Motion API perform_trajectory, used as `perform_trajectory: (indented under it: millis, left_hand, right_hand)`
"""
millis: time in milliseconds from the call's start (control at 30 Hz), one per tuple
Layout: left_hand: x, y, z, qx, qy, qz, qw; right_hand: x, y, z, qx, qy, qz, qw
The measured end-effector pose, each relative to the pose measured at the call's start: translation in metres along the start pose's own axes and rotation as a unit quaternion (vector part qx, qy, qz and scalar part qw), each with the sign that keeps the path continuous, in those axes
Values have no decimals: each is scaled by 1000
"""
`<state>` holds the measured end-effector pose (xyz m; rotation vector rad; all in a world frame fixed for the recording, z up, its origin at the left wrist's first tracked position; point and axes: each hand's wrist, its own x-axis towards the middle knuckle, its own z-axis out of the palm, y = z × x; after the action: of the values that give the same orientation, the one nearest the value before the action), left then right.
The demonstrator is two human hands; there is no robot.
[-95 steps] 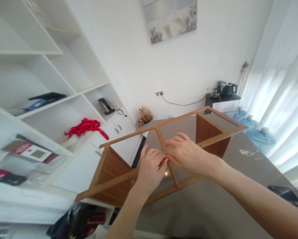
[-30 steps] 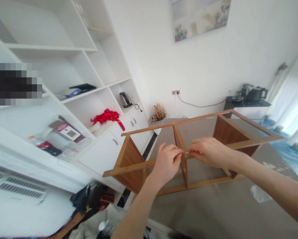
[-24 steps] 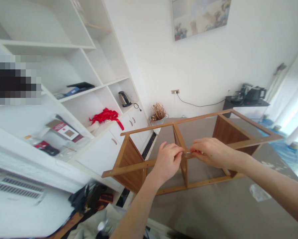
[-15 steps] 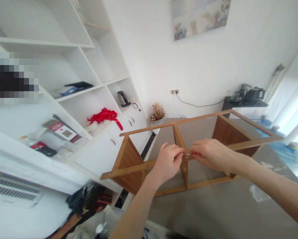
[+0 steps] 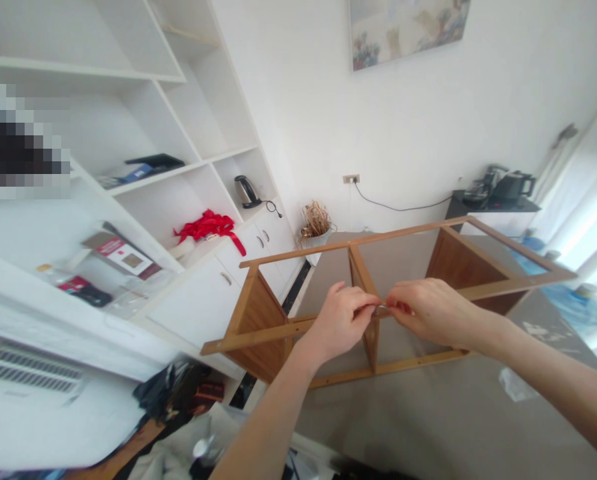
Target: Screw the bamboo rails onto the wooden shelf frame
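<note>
A wooden frame [image 5: 303, 255] with slatted rails and brown panels lies on its side on a grey tabletop [image 5: 428, 420]. Over its middle crosspiece, my left hand [image 5: 343, 317] is closed in a pinch, fingertips pointing right. Facing it, my right hand [image 5: 431, 308] is closed too, thumb and fingers pinched together. Between the fingertips shows a small shiny metal piece [image 5: 382, 307], too small to name exactly; both hands seem to grip it. The fingers and wrists hide part of the frame's near upper rail.
Left stand white shelves [image 5: 128, 200] with a kettle [image 5: 247, 192] and red ribbon [image 5: 208, 227]. A crumpled clear plastic bag [image 5: 517, 385] lies on the table's right side. Large blue water bottles [image 5: 586, 307] stand beyond the right edge. A pot of dried stalks [image 5: 316, 223] sits behind.
My fingertips have drawn closer together and shifted slightly up and right, covering more of the metal piece. The view has tilted a little; the frame stays in place.
</note>
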<state>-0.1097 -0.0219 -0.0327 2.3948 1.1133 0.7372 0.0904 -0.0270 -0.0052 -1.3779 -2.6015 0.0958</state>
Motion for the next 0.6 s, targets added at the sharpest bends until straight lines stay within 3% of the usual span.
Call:
perform_trajectory:
  millis: [600]
  left_hand:
    - [4, 3, -1, 45, -3, 20, 999]
  right_hand:
    - [-3, -6, 2, -31, 3, 22, 999]
